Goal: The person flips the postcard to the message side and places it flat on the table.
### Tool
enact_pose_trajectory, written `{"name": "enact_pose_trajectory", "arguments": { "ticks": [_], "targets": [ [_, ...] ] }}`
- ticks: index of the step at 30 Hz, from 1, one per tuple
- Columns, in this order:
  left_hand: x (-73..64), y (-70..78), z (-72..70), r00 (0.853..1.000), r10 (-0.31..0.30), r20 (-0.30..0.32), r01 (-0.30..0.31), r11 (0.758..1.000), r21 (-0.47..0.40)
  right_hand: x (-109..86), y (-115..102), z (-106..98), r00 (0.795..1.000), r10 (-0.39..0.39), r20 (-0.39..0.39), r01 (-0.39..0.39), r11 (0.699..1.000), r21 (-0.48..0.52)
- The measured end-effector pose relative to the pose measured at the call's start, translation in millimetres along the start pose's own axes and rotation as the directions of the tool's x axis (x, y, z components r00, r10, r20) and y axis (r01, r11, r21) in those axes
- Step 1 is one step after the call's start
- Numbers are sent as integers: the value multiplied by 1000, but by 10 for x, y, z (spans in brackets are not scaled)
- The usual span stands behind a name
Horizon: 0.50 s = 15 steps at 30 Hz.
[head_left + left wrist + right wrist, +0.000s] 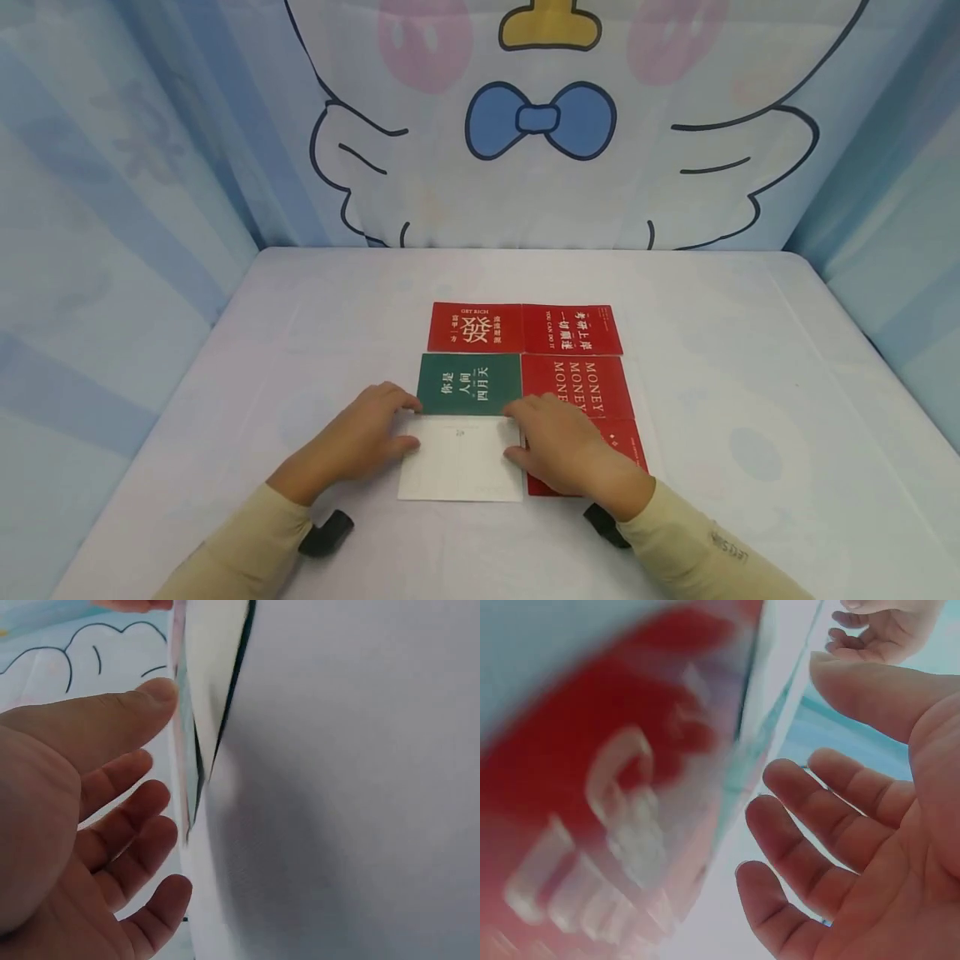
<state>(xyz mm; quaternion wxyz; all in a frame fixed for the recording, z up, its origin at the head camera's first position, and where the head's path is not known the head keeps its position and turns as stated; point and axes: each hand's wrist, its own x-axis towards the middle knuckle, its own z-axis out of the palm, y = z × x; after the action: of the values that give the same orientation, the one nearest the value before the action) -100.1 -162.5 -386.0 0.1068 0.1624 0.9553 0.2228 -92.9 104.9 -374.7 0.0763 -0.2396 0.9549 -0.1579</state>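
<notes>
A white card [461, 462] with small pencil-like marks lies flat on the table, right below a green card [469, 385] with white characters. My left hand [367, 433] is at the left side of these two, fingertips by their edges. On the opposite side, fingertips of my right hand [558, 446] touch or hover near the white card's right edge; I cannot tell which. Its palm partly covers a lower red card [626, 442] and the red MONEY card [577, 383]. Fingers of both hands are loosely extended. In the right wrist view a red card [630, 787] looks blurred.
Behind the green card are a red GET RICH card [476, 327] and a red YOU CAN DO IT card [572, 329], side by side. All cards form two adjoining columns on the pale tablecloth [750, 375]. A cartoon-printed curtain [540, 200] hangs behind the table.
</notes>
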Motion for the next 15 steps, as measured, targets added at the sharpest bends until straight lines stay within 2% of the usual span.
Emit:
{"name": "enact_pose_trajectory", "arguments": {
  "ticks": [3, 7, 12, 15],
  "targets": [
    [65, -32, -82, 1000, -17, -24, 17, 1000, -3, 63, 41, -90, 1000, -7, -16, 7, 1000, -24],
    [192, -90, -199, 1000, -22, -13, 22, 1000, 1, 186, 146, -186, 1000, -13, -6, 13, 998, -61],
    [353, -150, -234, 999, 17, 46, -15, 999, -28, 353, 265, -214, 999, -27, 45, 29, 999, -44],
    [423, -161, -203, 995, 12, 98, -7, 999, -49, 425, 292, -192, 997, -14, 74, 16, 1000, -21]
  ]
}}
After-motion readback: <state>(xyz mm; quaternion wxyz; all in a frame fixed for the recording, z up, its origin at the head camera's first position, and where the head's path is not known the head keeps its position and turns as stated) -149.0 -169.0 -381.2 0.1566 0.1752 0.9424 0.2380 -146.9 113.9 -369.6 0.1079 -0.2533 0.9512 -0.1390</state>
